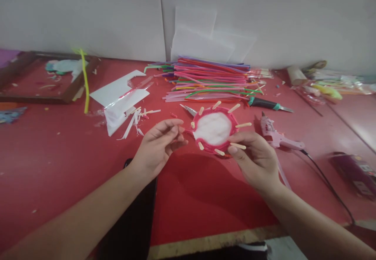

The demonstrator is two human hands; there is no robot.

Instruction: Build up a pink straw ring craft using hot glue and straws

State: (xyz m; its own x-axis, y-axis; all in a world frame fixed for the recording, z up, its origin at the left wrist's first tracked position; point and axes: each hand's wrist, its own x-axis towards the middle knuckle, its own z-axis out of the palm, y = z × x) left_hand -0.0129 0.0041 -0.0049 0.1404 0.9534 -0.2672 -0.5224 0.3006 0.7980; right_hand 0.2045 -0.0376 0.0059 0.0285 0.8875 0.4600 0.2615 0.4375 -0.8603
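A small round woven craft piece (213, 128) is held up above the table. Its white centre is ringed by red-pink fuzzy pipe cleaner, and several short wooden sticks poke out around the rim. My right hand (256, 159) grips its right edge between thumb and fingers, beside one of the sticks. On the left, my left hand (161, 142) pinches the loose end of the pipe cleaner (189, 132), which runs from the ring to my fingertips. The underside of the piece is hidden.
Behind lies a pile of coloured pipe cleaners (211, 77) with a craft knife (266, 104). A pink glue gun (279, 136) with a black cord lies to the right. White scraps (126, 99), a brown frame (38, 98) and a black phone-like slab (129, 217) are on the left.
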